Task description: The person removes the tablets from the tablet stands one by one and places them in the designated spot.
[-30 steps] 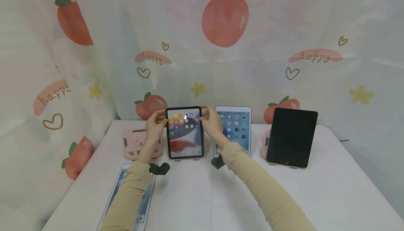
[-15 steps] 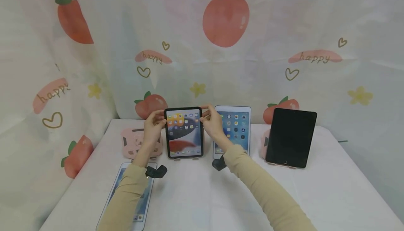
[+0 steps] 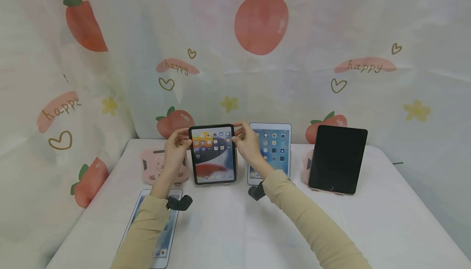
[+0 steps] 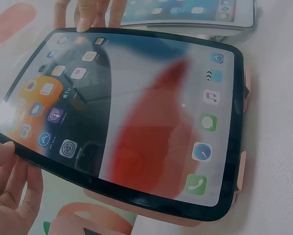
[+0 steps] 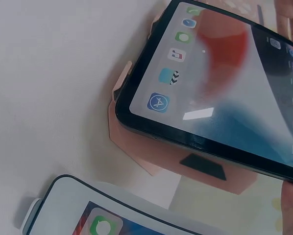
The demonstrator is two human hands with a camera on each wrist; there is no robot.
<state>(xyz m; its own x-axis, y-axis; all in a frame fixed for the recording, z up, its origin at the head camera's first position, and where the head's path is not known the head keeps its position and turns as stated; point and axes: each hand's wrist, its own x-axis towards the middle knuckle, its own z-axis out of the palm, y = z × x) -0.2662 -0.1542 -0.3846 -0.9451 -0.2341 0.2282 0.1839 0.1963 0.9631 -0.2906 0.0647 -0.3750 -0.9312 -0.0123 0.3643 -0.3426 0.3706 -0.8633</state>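
Observation:
A black-framed tablet point(image 3: 213, 154) with its home screen lit stands leaning at the back of the table, left of centre. My left hand point(image 3: 176, 150) holds its left edge near the top, thumb on the front. At the opposite edge my right hand point(image 3: 248, 144) pinches it near the upper corner. Under the tablet is a pink stand point(image 5: 154, 151), whose small lips catch the bottom edge in both wrist views. The back of the stand is mostly hidden by the tablet.
Just right stands a white tablet point(image 3: 274, 150), partly behind my right hand. A black tablet point(image 3: 338, 160) leans on a stand farther right. Left is another pink stand point(image 3: 149, 164). Another white tablet point(image 3: 172, 228) lies under my left forearm. A patterned cloth hangs behind.
The black-framed tablet's left side has shifted slightly left along with my left hand and forearm. My right hand keeps its hold on the right edge. The view also drifts a little.

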